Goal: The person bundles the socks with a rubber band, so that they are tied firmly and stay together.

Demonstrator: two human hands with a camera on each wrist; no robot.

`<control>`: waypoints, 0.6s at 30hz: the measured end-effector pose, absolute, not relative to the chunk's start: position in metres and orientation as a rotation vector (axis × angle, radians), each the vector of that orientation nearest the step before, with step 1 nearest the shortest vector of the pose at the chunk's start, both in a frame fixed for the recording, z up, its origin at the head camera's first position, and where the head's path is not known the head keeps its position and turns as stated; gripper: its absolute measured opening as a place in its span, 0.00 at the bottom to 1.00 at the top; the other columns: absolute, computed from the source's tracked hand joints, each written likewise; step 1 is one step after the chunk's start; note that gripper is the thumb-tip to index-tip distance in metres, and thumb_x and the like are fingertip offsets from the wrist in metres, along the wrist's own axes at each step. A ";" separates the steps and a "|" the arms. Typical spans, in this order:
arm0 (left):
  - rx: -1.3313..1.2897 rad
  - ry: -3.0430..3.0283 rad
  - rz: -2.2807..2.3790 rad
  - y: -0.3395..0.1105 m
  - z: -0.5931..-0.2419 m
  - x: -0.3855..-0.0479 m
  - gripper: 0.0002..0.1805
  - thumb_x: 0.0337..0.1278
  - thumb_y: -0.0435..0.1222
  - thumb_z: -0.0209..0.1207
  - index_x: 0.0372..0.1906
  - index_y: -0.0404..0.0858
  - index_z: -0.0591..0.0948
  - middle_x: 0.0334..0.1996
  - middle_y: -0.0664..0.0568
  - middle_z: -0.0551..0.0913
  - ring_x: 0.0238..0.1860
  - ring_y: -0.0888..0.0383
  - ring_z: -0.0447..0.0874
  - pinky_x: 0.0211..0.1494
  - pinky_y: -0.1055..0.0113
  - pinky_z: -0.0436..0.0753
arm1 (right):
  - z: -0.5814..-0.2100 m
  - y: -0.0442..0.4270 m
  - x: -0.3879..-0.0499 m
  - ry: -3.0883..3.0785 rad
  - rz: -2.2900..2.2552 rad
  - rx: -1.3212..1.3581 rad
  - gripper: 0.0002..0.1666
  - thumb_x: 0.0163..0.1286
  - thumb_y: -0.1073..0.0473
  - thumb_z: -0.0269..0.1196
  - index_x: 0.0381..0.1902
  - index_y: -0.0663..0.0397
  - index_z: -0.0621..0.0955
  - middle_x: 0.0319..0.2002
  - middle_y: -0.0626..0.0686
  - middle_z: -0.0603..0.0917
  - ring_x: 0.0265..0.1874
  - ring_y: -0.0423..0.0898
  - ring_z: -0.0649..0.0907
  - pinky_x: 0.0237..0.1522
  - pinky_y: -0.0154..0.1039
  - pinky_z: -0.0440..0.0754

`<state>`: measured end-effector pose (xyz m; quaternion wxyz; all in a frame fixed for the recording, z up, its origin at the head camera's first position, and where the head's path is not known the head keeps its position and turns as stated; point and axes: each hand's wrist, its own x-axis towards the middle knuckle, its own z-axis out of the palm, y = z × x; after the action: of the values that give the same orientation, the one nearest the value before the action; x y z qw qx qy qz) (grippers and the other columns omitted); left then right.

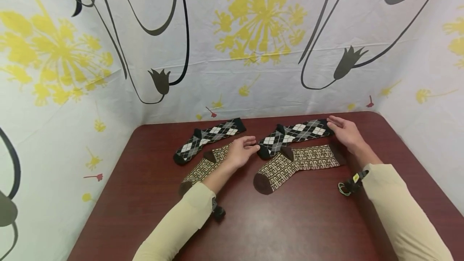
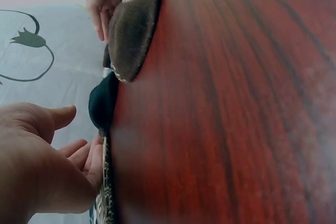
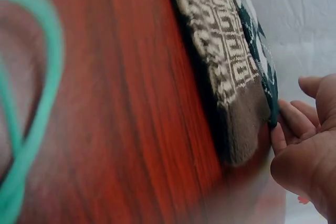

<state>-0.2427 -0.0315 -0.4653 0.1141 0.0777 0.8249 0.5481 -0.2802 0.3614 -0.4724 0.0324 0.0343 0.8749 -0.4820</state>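
Observation:
Two black, grey and white argyle socks and two brown-and-cream patterned socks lie flat on the table. My left hand [image 1: 239, 152] is over the left patterned sock [image 1: 201, 171], partly hiding it, with its fingertips near the toe of the right argyle sock [image 1: 297, 133]. Its thumb stands apart from the fingers. At the other end of that argyle sock, the fingertips of my right hand [image 1: 346, 134] touch the dark cuff, thumb raised away. The right patterned sock [image 1: 313, 158] lies just in front, its brown cuff [image 3: 244, 129] close in the right wrist view. Further left is the other argyle sock [image 1: 214, 135].
The reddish-brown wooden table [image 1: 297, 220] runs back to a white cloth wall [image 1: 224, 88] printed with flowers, which also closes in both sides. A dark camera [image 1: 218, 212] is strapped at the left wrist; another with a green cord [image 1: 344, 189] hangs at the right.

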 end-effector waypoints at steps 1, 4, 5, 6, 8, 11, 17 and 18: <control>0.216 2.422 1.605 -0.031 -0.465 -0.243 0.27 0.75 0.39 0.66 0.73 0.36 0.78 0.65 0.45 0.84 0.65 0.47 0.83 0.62 0.57 0.84 | -0.473 0.362 -0.281 2.702 -1.486 0.110 0.38 0.89 0.49 0.47 0.85 0.63 0.54 0.80 0.68 0.60 0.79 0.70 0.57 0.75 0.69 0.59; 0.206 2.475 1.571 -0.027 -0.467 -0.244 0.26 0.73 0.40 0.67 0.70 0.37 0.80 0.62 0.47 0.86 0.62 0.49 0.85 0.60 0.59 0.85 | -0.476 0.362 -0.285 2.727 -1.479 0.129 0.36 0.90 0.52 0.47 0.85 0.62 0.53 0.80 0.68 0.60 0.79 0.71 0.58 0.74 0.69 0.60; 0.209 2.494 1.556 -0.026 -0.467 -0.244 0.25 0.73 0.40 0.68 0.70 0.37 0.81 0.61 0.47 0.86 0.61 0.49 0.85 0.60 0.58 0.85 | -0.476 0.362 -0.287 2.737 -1.468 0.134 0.36 0.90 0.53 0.47 0.85 0.62 0.53 0.80 0.68 0.60 0.79 0.71 0.59 0.73 0.69 0.61; 0.216 2.518 1.531 -0.025 -0.468 -0.244 0.25 0.73 0.40 0.68 0.69 0.37 0.81 0.61 0.48 0.87 0.60 0.50 0.86 0.59 0.58 0.85 | -0.477 0.362 -0.288 2.749 -1.454 0.137 0.35 0.89 0.54 0.47 0.85 0.61 0.54 0.80 0.68 0.60 0.78 0.72 0.59 0.73 0.69 0.62; 0.243 2.572 1.483 -0.024 -0.472 -0.244 0.24 0.73 0.42 0.68 0.68 0.39 0.82 0.59 0.51 0.88 0.58 0.52 0.86 0.57 0.60 0.85 | -0.478 0.361 -0.291 2.763 -1.441 0.152 0.34 0.89 0.57 0.47 0.85 0.62 0.55 0.80 0.68 0.62 0.78 0.71 0.60 0.73 0.69 0.63; 0.249 2.620 1.435 -0.021 -0.473 -0.243 0.23 0.72 0.42 0.68 0.67 0.41 0.83 0.58 0.53 0.88 0.56 0.53 0.85 0.56 0.59 0.84 | -0.478 0.359 -0.292 2.788 -1.426 0.173 0.32 0.89 0.60 0.48 0.84 0.62 0.58 0.78 0.68 0.65 0.77 0.71 0.62 0.72 0.68 0.65; 0.222 2.715 1.368 -0.016 -0.477 -0.243 0.20 0.69 0.43 0.71 0.62 0.44 0.86 0.54 0.55 0.89 0.51 0.56 0.86 0.54 0.59 0.83 | -0.479 0.355 -0.293 2.848 -1.375 0.253 0.30 0.85 0.62 0.55 0.81 0.61 0.66 0.74 0.69 0.71 0.76 0.72 0.62 0.71 0.69 0.65; 0.224 2.737 1.353 -0.016 -0.478 -0.243 0.20 0.68 0.42 0.72 0.61 0.45 0.86 0.53 0.55 0.89 0.50 0.56 0.85 0.53 0.59 0.83 | -0.479 0.355 -0.293 2.858 -1.368 0.265 0.30 0.85 0.63 0.57 0.80 0.61 0.68 0.73 0.69 0.71 0.77 0.72 0.62 0.72 0.70 0.63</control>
<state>-0.2430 -0.0156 -0.4780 0.0403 0.0732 0.8933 0.4417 -0.2931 0.3550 -0.4792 -0.0192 0.0832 0.8987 -0.4302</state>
